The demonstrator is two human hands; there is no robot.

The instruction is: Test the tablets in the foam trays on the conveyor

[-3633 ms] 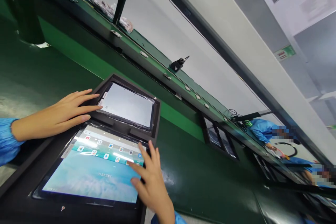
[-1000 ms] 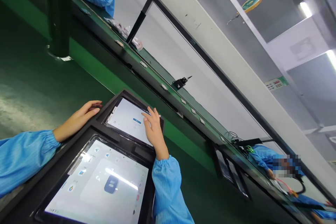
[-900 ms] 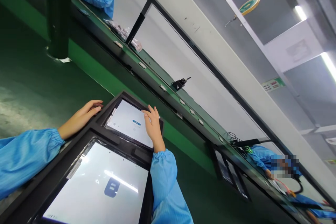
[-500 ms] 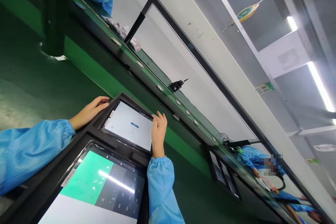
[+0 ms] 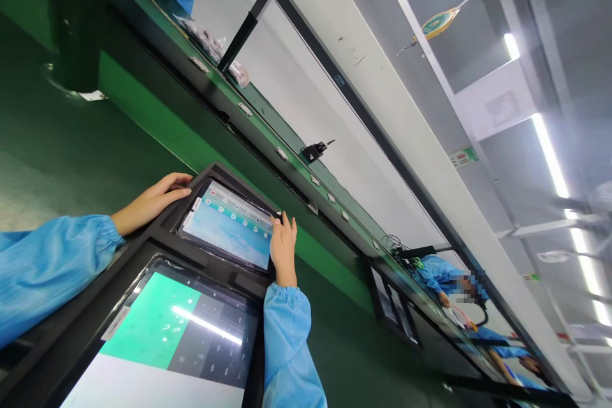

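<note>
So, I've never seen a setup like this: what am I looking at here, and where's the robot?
There is no robot, only a person's bare hands and blue sleeves. The camera is worn on the person's head and looks forward and down, which gives this tilted view. On a green work surface lies a black tray with two tablets. The nearer tablet shows a green and grey keypad; the farther tablet shows app icons on blue. The left hand rests at the tray's edge. The right hand is at the farther tablet's right edge; whether it touches the screen is unclear. Neither hand is lifting anything.
</note>
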